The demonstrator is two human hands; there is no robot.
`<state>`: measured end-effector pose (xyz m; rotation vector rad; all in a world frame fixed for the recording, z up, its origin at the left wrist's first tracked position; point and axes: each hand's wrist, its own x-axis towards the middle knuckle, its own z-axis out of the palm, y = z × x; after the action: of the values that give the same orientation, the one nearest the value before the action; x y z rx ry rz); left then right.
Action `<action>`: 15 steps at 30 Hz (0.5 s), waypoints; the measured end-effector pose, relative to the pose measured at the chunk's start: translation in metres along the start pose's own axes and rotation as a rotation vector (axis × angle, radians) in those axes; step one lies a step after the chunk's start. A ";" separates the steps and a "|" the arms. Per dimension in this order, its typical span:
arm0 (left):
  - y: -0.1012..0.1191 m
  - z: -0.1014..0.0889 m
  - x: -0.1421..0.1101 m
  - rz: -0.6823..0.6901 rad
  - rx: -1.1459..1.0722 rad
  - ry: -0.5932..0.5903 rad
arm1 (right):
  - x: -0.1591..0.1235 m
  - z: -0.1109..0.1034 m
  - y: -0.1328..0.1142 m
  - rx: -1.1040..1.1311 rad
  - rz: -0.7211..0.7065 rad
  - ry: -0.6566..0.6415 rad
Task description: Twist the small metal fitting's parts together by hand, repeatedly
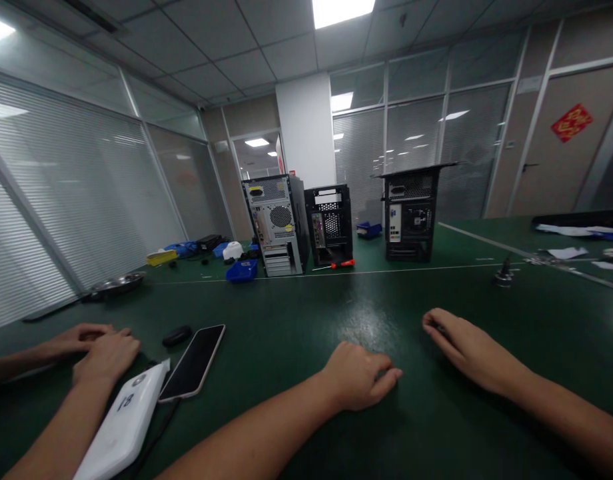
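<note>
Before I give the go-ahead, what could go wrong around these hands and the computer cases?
The cable at the lower end of the phone might catch on the left forearm and drag the phone. The screwdriver lies before the middle computer case and may roll if bumped. The top panel overhangs the right computer case; a knock could shift it, though I can't tell whether it's fastened.

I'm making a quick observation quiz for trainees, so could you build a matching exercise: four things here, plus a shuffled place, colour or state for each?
1. Wearer's left hand
2. Phone
3. Screwdriver
4. Rightmost computer case

A. Red-handled
B. Standing upright, mostly black
C. Resting on the green tabletop, seemingly empty
D. Lying flat, face up

Pairs: 1-C, 2-D, 3-A, 4-B
</note>
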<state>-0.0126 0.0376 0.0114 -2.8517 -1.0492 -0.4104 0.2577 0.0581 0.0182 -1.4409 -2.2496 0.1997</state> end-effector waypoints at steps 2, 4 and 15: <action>0.000 0.001 0.000 0.005 0.004 0.004 | 0.004 -0.005 0.030 0.099 0.162 0.009; 0.000 0.001 0.000 0.009 0.008 0.007 | 0.006 -0.009 0.056 0.168 0.294 0.017; 0.003 0.001 0.000 0.127 0.126 0.050 | 0.011 -0.012 0.094 0.171 0.424 0.122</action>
<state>-0.0103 0.0352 0.0110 -2.7619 -0.8477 -0.3894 0.3369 0.1079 -0.0015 -1.7654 -1.7634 0.4140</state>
